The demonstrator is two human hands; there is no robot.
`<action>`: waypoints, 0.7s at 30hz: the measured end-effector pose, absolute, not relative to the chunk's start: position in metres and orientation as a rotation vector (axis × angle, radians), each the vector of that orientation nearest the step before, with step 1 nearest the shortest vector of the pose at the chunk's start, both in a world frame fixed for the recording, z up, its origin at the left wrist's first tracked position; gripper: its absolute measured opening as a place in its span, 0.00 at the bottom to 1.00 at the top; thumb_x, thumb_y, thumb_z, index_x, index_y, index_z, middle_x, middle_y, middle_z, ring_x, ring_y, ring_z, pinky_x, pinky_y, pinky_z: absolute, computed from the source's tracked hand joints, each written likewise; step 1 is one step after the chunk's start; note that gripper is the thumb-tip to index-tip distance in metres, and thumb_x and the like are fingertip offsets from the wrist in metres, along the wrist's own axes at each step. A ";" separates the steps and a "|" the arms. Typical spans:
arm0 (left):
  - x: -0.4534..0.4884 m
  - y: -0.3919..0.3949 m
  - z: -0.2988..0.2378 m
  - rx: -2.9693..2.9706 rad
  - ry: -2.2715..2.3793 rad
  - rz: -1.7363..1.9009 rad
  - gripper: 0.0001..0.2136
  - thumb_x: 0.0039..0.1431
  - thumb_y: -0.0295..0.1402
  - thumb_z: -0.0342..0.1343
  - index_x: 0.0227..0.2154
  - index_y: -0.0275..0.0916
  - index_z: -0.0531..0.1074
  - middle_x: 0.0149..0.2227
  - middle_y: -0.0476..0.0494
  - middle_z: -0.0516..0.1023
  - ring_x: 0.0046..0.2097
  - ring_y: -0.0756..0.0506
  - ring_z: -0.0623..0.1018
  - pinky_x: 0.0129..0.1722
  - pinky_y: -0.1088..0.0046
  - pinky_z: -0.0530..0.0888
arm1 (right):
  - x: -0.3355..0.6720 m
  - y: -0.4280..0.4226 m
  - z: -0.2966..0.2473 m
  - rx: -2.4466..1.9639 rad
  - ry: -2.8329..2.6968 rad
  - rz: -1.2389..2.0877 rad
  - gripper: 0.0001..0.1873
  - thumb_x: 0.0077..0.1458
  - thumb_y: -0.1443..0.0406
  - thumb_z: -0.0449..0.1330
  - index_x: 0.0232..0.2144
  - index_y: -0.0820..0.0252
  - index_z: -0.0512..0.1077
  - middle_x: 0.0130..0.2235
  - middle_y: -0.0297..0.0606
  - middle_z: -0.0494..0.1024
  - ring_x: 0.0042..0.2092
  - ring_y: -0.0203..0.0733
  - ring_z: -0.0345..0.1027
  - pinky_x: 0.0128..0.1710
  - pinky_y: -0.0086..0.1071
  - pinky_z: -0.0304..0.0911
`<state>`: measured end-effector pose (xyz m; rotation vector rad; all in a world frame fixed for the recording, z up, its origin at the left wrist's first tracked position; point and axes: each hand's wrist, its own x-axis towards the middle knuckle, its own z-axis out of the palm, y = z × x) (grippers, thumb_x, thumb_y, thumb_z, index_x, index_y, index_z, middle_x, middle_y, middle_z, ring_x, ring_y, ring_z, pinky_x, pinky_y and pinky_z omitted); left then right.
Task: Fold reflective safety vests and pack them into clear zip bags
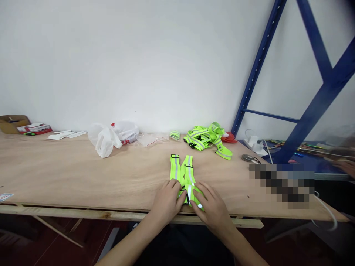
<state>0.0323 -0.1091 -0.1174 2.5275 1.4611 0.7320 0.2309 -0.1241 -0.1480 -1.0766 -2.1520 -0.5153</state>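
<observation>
A neon yellow-green reflective strap vest with grey stripes and black buckles lies on the wooden table in front of me. Its shoulder straps stretch away toward the wall, while the lower part is bunched near the table's front edge. My left hand grips the left side of the lower straps, thumb beside a black buckle. On the other side my right hand holds the folded band with bent fingers. Parts of the band are hidden under both hands.
Behind the vest sits a tangled pile of similar reflective straps, beside a small packed roll. White plastic bags and a cardboard box are farther left. A tape measure and a blue metal frame stand right; another person's hand shows there.
</observation>
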 end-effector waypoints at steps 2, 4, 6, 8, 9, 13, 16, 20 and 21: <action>0.028 -0.112 -0.117 2.535 1.412 0.702 0.09 0.70 0.36 0.48 0.41 0.39 0.72 0.45 0.40 0.78 0.48 0.39 0.77 0.48 0.59 0.76 | 0.237 -0.128 -0.150 -1.052 -2.205 -0.455 0.15 0.65 0.59 0.56 0.49 0.59 0.74 0.54 0.49 0.77 0.57 0.53 0.70 0.54 0.46 0.69; 0.021 -0.117 -0.120 2.587 1.317 0.693 0.13 0.70 0.39 0.50 0.49 0.39 0.71 0.52 0.38 0.77 0.54 0.38 0.75 0.55 0.56 0.74 | 0.240 -0.131 -0.152 -1.063 -2.250 -0.397 0.20 0.64 0.55 0.58 0.53 0.59 0.72 0.55 0.50 0.77 0.57 0.53 0.71 0.54 0.47 0.70; 0.013 -0.123 -0.124 2.655 1.235 0.682 0.20 0.68 0.43 0.53 0.58 0.38 0.66 0.60 0.36 0.72 0.61 0.36 0.70 0.62 0.53 0.69 | 0.240 -0.134 -0.154 -1.084 -2.271 -0.375 0.21 0.64 0.54 0.58 0.54 0.59 0.72 0.54 0.50 0.78 0.55 0.53 0.72 0.53 0.46 0.71; 0.005 -0.129 -0.129 2.709 1.189 0.663 0.25 0.68 0.44 0.53 0.62 0.38 0.62 0.63 0.35 0.69 0.64 0.35 0.67 0.64 0.51 0.66 | 0.237 -0.139 -0.157 -1.094 -2.271 -0.388 0.20 0.65 0.55 0.56 0.54 0.60 0.71 0.54 0.51 0.78 0.55 0.52 0.73 0.52 0.45 0.72; 0.002 -0.131 -0.131 2.726 1.173 0.656 0.25 0.68 0.43 0.53 0.62 0.38 0.61 0.63 0.35 0.68 0.65 0.35 0.67 0.64 0.51 0.66 | 0.236 -0.141 -0.159 -1.093 -2.265 -0.402 0.20 0.66 0.56 0.55 0.54 0.61 0.70 0.54 0.51 0.78 0.55 0.52 0.73 0.50 0.44 0.73; -0.004 -0.132 -0.136 2.749 1.117 0.655 0.23 0.69 0.39 0.53 0.62 0.37 0.60 0.62 0.34 0.69 0.64 0.36 0.68 0.64 0.52 0.67 | 0.231 -0.143 -0.159 -1.055 -2.267 -0.429 0.21 0.68 0.56 0.51 0.54 0.64 0.68 0.53 0.54 0.77 0.54 0.52 0.73 0.50 0.43 0.72; -0.005 -0.130 -0.136 2.729 1.087 0.637 0.23 0.67 0.38 0.56 0.61 0.37 0.59 0.63 0.33 0.68 0.64 0.36 0.67 0.64 0.53 0.68 | 0.226 -0.138 -0.152 -1.012 -2.295 -0.398 0.24 0.66 0.50 0.52 0.52 0.63 0.68 0.51 0.54 0.77 0.52 0.53 0.72 0.50 0.46 0.70; -0.010 -0.131 -0.131 2.686 1.017 0.606 0.20 0.66 0.30 0.54 0.59 0.38 0.61 0.63 0.32 0.67 0.65 0.37 0.67 0.64 0.55 0.67 | 0.219 -0.134 -0.146 -0.968 -2.344 -0.351 0.26 0.62 0.46 0.56 0.49 0.62 0.70 0.45 0.50 0.79 0.46 0.51 0.73 0.47 0.43 0.69; -0.011 -0.132 -0.129 2.661 0.991 0.603 0.19 0.65 0.28 0.53 0.58 0.38 0.61 0.63 0.33 0.68 0.65 0.38 0.67 0.64 0.56 0.67 | 0.218 -0.135 -0.146 -0.957 -2.348 -0.355 0.24 0.63 0.47 0.56 0.46 0.61 0.71 0.42 0.48 0.79 0.44 0.50 0.72 0.45 0.42 0.68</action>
